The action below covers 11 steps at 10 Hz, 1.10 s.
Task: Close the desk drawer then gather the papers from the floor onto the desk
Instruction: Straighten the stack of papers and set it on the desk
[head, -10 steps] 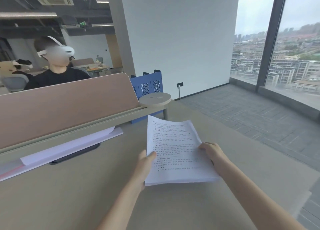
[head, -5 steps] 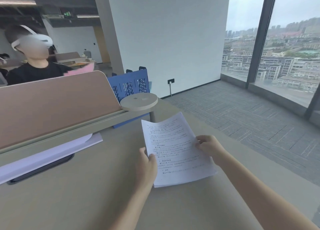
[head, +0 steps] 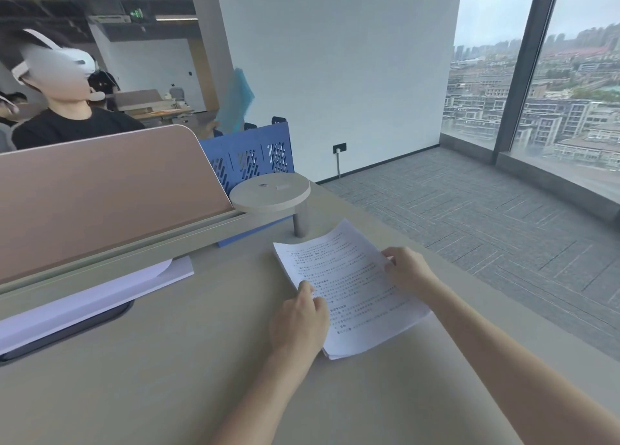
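on the worktop (head: 167,370) near its right edge lies the stack of papers (head: 352,287), the left hand (head: 298,320) and right hand (head: 407,270) each pinching a side edge — best to let go gently and square the sheets flat — no slide toward the edge.

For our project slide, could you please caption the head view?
Both hands, left hand and right hand, hold a printed paper stack on the desk.
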Each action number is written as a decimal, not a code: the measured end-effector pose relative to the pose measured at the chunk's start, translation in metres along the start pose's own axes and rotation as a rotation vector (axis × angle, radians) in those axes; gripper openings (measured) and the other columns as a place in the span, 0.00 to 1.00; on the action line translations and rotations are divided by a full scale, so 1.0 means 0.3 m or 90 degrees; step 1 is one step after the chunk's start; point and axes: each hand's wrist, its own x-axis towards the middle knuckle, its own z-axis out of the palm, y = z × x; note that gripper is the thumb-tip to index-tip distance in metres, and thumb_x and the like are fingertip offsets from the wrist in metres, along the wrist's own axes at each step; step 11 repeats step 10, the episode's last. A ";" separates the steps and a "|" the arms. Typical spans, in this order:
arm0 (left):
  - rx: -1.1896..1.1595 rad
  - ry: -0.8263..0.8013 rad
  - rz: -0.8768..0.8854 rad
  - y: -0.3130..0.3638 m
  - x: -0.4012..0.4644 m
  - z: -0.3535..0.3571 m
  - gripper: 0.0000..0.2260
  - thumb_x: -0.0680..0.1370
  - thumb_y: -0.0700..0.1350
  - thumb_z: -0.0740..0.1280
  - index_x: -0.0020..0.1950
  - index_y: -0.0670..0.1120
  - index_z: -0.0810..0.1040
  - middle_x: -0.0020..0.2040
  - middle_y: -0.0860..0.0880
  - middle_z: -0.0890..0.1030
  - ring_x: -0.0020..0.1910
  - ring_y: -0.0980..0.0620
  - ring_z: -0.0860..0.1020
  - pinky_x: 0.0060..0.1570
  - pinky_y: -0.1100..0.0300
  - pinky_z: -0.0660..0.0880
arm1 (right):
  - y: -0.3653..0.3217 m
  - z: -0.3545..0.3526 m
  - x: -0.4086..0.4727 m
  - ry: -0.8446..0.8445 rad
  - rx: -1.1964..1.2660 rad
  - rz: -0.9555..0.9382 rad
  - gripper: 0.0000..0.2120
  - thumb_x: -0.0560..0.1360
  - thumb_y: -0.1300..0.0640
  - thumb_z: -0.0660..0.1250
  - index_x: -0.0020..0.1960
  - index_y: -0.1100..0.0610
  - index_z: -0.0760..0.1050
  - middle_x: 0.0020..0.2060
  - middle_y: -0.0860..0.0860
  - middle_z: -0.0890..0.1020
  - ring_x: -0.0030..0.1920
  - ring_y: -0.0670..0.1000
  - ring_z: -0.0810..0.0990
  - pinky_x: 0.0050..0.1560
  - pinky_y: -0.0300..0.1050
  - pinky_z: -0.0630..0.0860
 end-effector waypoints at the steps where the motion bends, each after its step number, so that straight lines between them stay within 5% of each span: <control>1: 0.064 0.009 0.041 0.007 0.011 0.029 0.12 0.80 0.48 0.52 0.59 0.45 0.69 0.48 0.42 0.84 0.47 0.39 0.81 0.39 0.52 0.72 | 0.000 0.008 0.009 0.017 -0.089 -0.014 0.19 0.78 0.64 0.57 0.66 0.60 0.76 0.60 0.61 0.82 0.61 0.61 0.80 0.58 0.53 0.78; 3: 0.216 0.076 0.146 -0.009 0.013 0.071 0.18 0.83 0.52 0.52 0.68 0.46 0.68 0.45 0.43 0.86 0.46 0.40 0.84 0.38 0.54 0.67 | 0.000 0.029 0.018 0.068 -0.242 -0.102 0.21 0.78 0.64 0.56 0.70 0.55 0.69 0.57 0.57 0.79 0.53 0.60 0.81 0.41 0.48 0.77; 6: 0.182 0.062 0.148 -0.020 0.027 0.062 0.12 0.82 0.52 0.54 0.56 0.47 0.71 0.43 0.43 0.85 0.45 0.40 0.83 0.36 0.54 0.66 | 0.017 0.055 0.007 0.099 -0.397 -0.167 0.18 0.78 0.61 0.57 0.65 0.54 0.75 0.55 0.55 0.77 0.56 0.57 0.76 0.53 0.48 0.72; 8: 0.171 0.058 0.146 -0.024 0.021 0.046 0.16 0.83 0.54 0.53 0.64 0.47 0.70 0.46 0.42 0.86 0.48 0.40 0.83 0.38 0.53 0.67 | -0.014 0.045 -0.008 0.113 -0.416 -0.170 0.17 0.76 0.63 0.56 0.61 0.55 0.77 0.55 0.55 0.75 0.56 0.56 0.74 0.55 0.46 0.71; 11: 0.161 0.077 0.151 -0.045 -0.007 0.002 0.14 0.83 0.55 0.54 0.60 0.48 0.69 0.45 0.42 0.86 0.47 0.39 0.83 0.37 0.53 0.67 | -0.059 0.042 -0.034 0.124 -0.379 -0.166 0.17 0.78 0.60 0.56 0.63 0.57 0.76 0.57 0.55 0.75 0.57 0.56 0.74 0.58 0.47 0.72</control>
